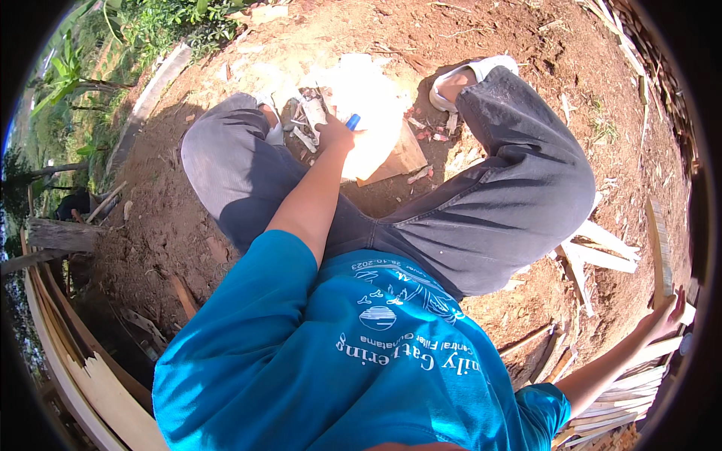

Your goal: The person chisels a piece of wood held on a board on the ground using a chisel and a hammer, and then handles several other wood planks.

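My left hand [336,137] is closed round a blue-ended object [353,122] between my bent knees; strong glare washes out the rest of it. Just below the glare sits a wooden block [400,159] on the soil. Pale wood pieces [304,137] lie beside that hand, near my left foot. Far out to the right, my right hand [663,319] reaches with its fingers stretched out, against the near end of a long wood slat [659,244]. Below my right forearm are stacked pale wood strips [620,398].
Split wood [598,252] lies beside my right knee. Long boards [105,391] curve along the left edge. A stone curb [154,101] borders green plants at the upper left, with a log [60,234] below. Wood chips dot the brown soil [541,98].
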`<state>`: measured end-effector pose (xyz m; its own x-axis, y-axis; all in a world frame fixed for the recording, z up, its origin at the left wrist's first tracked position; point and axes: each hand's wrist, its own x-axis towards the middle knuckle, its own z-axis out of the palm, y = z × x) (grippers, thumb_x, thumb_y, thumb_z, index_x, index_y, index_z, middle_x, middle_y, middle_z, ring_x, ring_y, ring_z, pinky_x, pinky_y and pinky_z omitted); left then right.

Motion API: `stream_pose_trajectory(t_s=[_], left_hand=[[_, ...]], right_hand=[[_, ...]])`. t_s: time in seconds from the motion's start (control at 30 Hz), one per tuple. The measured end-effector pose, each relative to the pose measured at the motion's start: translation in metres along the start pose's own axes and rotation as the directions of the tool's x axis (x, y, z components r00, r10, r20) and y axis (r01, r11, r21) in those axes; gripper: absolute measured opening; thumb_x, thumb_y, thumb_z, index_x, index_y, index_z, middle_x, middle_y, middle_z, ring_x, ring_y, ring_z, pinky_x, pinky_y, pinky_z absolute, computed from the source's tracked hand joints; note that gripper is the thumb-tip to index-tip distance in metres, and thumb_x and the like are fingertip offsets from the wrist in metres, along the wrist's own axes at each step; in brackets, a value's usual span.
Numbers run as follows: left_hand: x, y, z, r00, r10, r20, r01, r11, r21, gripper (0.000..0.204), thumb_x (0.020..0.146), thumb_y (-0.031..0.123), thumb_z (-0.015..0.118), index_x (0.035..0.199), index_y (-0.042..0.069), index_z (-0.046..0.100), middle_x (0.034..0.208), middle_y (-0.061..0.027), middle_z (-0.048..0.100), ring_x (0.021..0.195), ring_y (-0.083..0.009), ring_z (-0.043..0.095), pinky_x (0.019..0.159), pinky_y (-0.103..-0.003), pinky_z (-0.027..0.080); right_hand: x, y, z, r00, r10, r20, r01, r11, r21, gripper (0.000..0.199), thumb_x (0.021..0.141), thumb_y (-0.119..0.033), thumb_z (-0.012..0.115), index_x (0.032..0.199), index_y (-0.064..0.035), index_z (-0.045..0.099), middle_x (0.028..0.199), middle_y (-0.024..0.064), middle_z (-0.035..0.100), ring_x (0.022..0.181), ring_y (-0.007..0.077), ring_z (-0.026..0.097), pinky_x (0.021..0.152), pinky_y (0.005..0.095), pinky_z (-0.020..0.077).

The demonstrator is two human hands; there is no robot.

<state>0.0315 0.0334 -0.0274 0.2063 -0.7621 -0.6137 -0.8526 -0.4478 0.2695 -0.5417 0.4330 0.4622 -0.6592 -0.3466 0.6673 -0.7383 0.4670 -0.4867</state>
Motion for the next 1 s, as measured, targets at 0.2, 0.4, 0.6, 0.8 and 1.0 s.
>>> stream_pose_trajectory(t_s=[0.2, 0.4, 0.6, 0.8, 1.0], left_hand=[[-0.014, 0.013, -0.009, 0.976, 0.219, -0.002, -0.219, 0.975, 0.019, 0.101, 0.065, 0.056, 0.086, 0.136, -0.001, 0.043, 0.120, -0.0207, 0.048, 0.100, -0.0316, 0.070, 0.081, -0.041, 0.061], [0.041, -0.012, 0.007, 0.923, 0.356, 0.145, 0.059, 0.242, -0.969, 0.063, 0.083, 0.059, 0.070, 0.115, 0.006, 0.058, 0.078, -0.0029, 0.058, 0.066, -0.0166, 0.063, 0.059, -0.033, 0.054], [-0.004, -0.015, -0.061, 0.830, 0.415, 0.372, 0.479, -0.190, -0.857, 0.035, 0.095, 0.045, 0.059, 0.102, 0.011, 0.061, 0.079, -0.0004, 0.063, 0.054, -0.0099, 0.050, 0.045, -0.020, 0.037], [0.023, -0.022, -0.039, 0.949, 0.066, 0.308, 0.309, -0.002, -0.951, 0.023, 0.092, 0.022, 0.064, 0.112, 0.012, 0.059, 0.100, -0.0065, 0.072, 0.065, -0.0145, 0.061, 0.046, -0.023, 0.039], [0.048, -0.017, -0.044, 0.921, -0.301, -0.246, 0.078, 0.764, -0.641, 0.061, 0.081, 0.024, 0.071, 0.135, 0.007, 0.049, 0.139, -0.0204, 0.049, 0.100, -0.0364, 0.066, 0.085, -0.047, 0.056]], right_hand=[[-0.028, -0.167, 0.191, 0.811, -0.325, 0.487, 0.089, 0.891, 0.445, 0.041, 0.102, -0.020, 0.053, 0.140, -0.0047, 0.050, 0.142, 0.0149, 0.057, 0.133, 0.0280, 0.055, 0.111, 0.0419, 0.0444], [-0.113, -0.290, 0.321, 0.409, -0.417, 0.812, -0.249, 0.805, 0.539, 0.035, 0.096, -0.001, 0.046, 0.130, -0.0023, 0.054, 0.134, 0.0131, 0.060, 0.126, 0.0247, 0.059, 0.107, 0.0401, 0.0477], [-0.155, -0.306, 0.343, 0.167, -0.560, 0.812, -0.126, 0.804, 0.581, 0.026, 0.090, 0.004, 0.047, 0.111, -0.0008, 0.061, 0.107, 0.0052, 0.065, 0.107, 0.0143, 0.061, 0.100, 0.0311, 0.0462], [-0.165, -0.303, 0.343, 0.079, -0.605, 0.793, -0.011, 0.794, 0.607, 0.016, 0.089, 0.003, 0.052, 0.103, -0.0010, 0.061, 0.098, 0.0080, 0.066, 0.099, 0.0162, 0.063, 0.093, 0.0338, 0.0494], [-0.161, -0.293, 0.338, 0.115, -0.614, 0.781, -0.131, 0.770, 0.624, 0.017, 0.089, 0.004, 0.051, 0.101, -0.0022, 0.060, 0.097, 0.0053, 0.066, 0.099, 0.0147, 0.061, 0.093, 0.0318, 0.0472]])
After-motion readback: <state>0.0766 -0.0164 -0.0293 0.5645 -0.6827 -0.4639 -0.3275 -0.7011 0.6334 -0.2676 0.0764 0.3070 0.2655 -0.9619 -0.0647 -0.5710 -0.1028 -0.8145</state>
